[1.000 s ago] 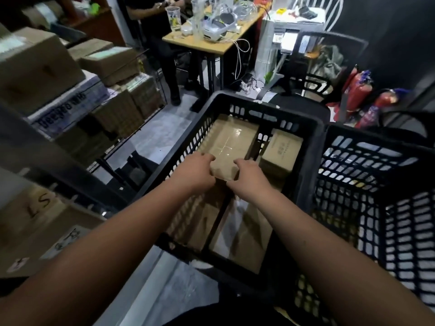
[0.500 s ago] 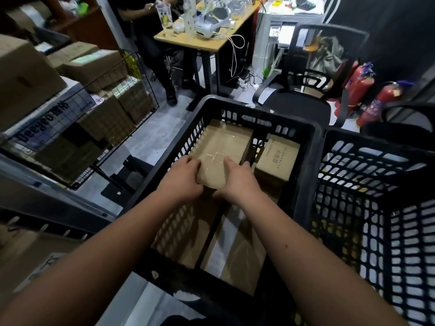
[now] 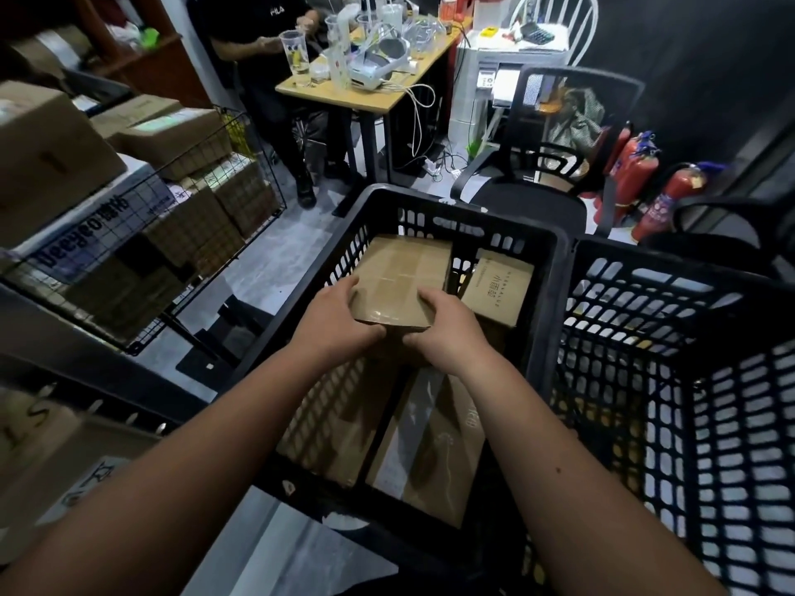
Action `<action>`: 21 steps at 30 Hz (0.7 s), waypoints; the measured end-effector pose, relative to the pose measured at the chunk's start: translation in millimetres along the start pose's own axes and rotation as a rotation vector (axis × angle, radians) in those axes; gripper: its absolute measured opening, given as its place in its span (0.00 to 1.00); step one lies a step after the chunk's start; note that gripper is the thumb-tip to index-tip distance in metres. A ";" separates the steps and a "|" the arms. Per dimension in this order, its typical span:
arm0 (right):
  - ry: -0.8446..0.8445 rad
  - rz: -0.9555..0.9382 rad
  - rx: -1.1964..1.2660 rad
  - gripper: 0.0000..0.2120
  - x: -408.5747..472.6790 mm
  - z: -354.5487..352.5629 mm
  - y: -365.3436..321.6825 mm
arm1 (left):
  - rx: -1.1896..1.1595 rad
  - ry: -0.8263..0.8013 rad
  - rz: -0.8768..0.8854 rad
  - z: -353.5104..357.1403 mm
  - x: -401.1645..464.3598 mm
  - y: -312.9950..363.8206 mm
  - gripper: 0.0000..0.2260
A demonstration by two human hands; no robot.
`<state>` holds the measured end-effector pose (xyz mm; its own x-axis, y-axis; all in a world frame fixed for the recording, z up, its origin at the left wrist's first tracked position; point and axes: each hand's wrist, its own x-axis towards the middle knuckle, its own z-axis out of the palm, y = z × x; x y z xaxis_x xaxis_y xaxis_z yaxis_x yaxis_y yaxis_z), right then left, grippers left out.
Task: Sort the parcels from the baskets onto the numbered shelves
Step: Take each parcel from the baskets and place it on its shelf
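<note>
— Where was the parcel at that point?

— The brown parcel (image 3: 402, 279) was inside the black basket (image 3: 555, 268), toward its far-left corner, its near edge tipped up above the flat boxes (image 3: 387, 428) lying on the basket's floor. A smaller printed box (image 3: 499, 288) stood just beside it, against the far-right corner.

— And the hands?

— Both held it. The left hand (image 3: 333, 318) gripped the near-left corner, thumb on the top face; the right hand (image 3: 443, 324) gripped the near-right corner, fingers curled under the near edge. Neither was spread wide.

— How should the lift have gone, in your view?

— I judged it best to raise it level and straight up until it was above the basket's rim, so the far edge would not catch on the far wall or drag the printed box. The taped top looked glossy, so support from under the bottom face seemed safer than pinching. Then read the label before swinging left toward the shelves (image 3: 56, 303); I could make out no number on it.

— The second basket (image 3: 688, 337)?

— It stood touching the first one's right wall; I could not see what it held.
</note>
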<state>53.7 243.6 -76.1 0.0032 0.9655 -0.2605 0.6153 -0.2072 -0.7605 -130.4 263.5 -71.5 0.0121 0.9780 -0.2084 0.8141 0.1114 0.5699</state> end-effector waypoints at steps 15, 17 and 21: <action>0.217 -0.107 0.050 0.42 -108.5 9.8 -7.7 | -0.304 0.091 0.096 -9.0 -110.9 -1.8 0.40; 0.265 -0.107 0.057 0.41 -128.2 10.1 -9.7 | -0.336 0.103 0.126 -9.9 -127.7 0.3 0.39; 0.354 -0.108 0.074 0.41 -171.9 5.6 -7.1 | -0.409 0.123 0.207 -6.9 -161.3 8.3 0.39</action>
<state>44.4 78.2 -29.2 0.2212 0.9746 0.0355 0.5686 -0.0993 -0.8166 -129.6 107.9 -27.7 0.0608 0.9979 0.0244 0.5060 -0.0519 0.8610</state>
